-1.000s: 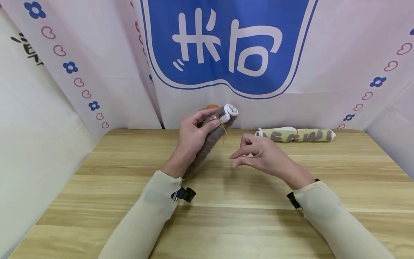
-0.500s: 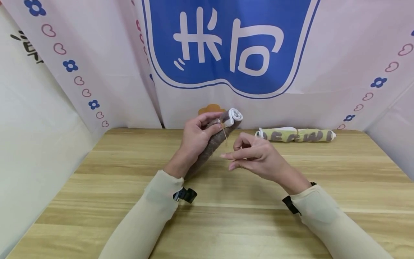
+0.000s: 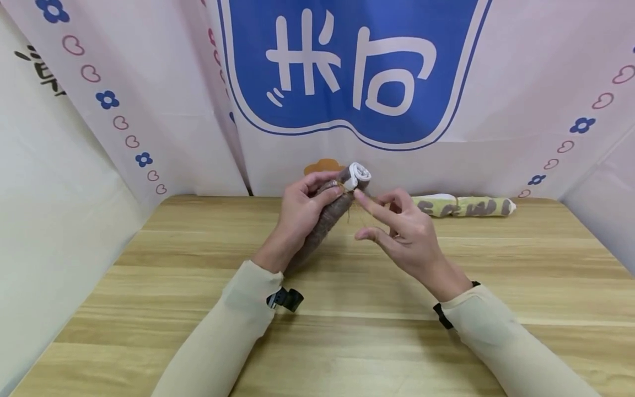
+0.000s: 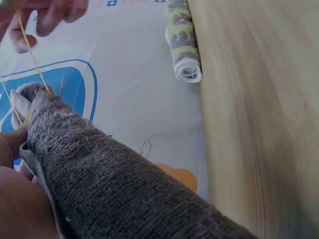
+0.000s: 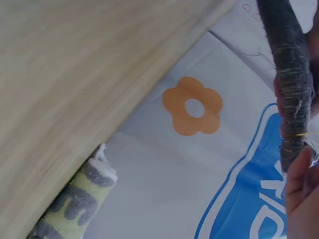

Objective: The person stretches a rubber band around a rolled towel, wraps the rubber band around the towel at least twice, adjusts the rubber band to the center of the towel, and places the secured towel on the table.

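Observation:
My left hand (image 3: 300, 212) grips a rolled grey-brown towel (image 3: 329, 218), its white inner layers showing at the raised end. A thin yellow rubber band (image 4: 33, 55) crosses the towel near that end and stretches from it up to my right hand. My right hand (image 3: 409, 237) is just right of the rolled end, index fingertip right at the towel's edge, thumb spread below it, the band caught on its fingers. In the right wrist view, the band shows as a thin yellow line across the towel (image 5: 294, 89).
A second rolled towel (image 3: 463, 206), yellow-green with grey marks, lies along the table's back edge, partly behind my right hand. The wooden table (image 3: 347, 353) meets a printed white backdrop (image 3: 496, 165) behind. Pale walls stand at both sides.
My right hand has moved left and up to the towel's rolled end, its index finger and thumb spreading apart. My left hand has shifted slightly right with the towel.

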A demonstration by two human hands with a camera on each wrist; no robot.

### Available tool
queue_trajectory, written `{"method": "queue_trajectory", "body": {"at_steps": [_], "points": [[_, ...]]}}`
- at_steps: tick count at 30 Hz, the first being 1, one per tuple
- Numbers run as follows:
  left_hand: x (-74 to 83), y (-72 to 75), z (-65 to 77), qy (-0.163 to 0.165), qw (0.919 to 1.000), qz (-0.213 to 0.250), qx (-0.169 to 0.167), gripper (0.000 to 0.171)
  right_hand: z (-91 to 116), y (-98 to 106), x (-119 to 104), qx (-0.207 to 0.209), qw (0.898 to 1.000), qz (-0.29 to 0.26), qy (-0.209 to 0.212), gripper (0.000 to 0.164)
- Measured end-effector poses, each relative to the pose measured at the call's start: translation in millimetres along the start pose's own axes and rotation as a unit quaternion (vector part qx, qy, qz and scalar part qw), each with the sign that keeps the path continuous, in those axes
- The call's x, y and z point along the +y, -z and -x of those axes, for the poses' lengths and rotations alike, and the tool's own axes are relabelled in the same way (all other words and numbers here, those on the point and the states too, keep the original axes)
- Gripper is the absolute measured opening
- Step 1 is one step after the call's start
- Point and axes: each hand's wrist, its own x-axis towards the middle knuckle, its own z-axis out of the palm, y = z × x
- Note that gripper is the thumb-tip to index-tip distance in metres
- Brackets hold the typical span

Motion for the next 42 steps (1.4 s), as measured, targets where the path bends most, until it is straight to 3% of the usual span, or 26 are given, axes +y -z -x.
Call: {"method": "queue_trajectory", "body": {"at_steps": [3,6,11,15,19,21,24,28,31,39,42], "points": [[-1.1,-2.2,-0.5,0.0,1.0,-0.001,0.009,0.026,6,3,1,-0.037,0.995,0.067,-0.06,0.064],[-2.3,-4.9,-0.8,-0.003,0.9998,-0.009,0.017,0.025,9,5,-1,-0.078,0.983,0.112,-0.125,0.076],[-2.5,-8.7,-0.7,-0.005,0.9993,-0.018,0.033,0.024,8,8,-5,-0.109,0.961,0.14,-0.213,0.094],[-2.6,-10.6,0.6,-0.02,0.9983,-0.025,0.049,0.023,6,9,-7,-0.109,0.956,0.108,-0.251,0.096],[-3.2,-12.0,2.5,-0.043,0.9965,-0.033,0.063,0.024,5,10,-10,-0.116,0.949,0.034,-0.29,0.094],[-2.7,-12.3,3.6,-0.05,0.9961,-0.032,0.066,0.024,3,11,-11,-0.121,0.94,-0.013,-0.318,0.09],[-0.8,-11.9,4.9,-0.055,0.9965,-0.019,0.06,0.025,0,10,-12,-0.119,0.91,-0.11,-0.381,0.08],[2.5,-9.5,5.4,-0.062,0.9973,0.002,0.037,0.025,-5,12,-10,-0.103,0.847,-0.237,-0.464,0.072],[3.4,-7.0,5.1,-0.07,0.9973,0.006,0.02,0.025,-7,12,-6,-0.098,0.816,-0.29,-0.49,0.076],[4.1,-2.0,3.5,-0.068,0.9956,0.046,-0.046,0.028,0,7,4,-0.07,0.752,-0.428,-0.496,0.085],[6.0,-0.4,3.0,-0.052,0.9949,0.056,-0.066,0.028,1,7,6,-0.074,0.747,-0.444,-0.489,0.09]]}}
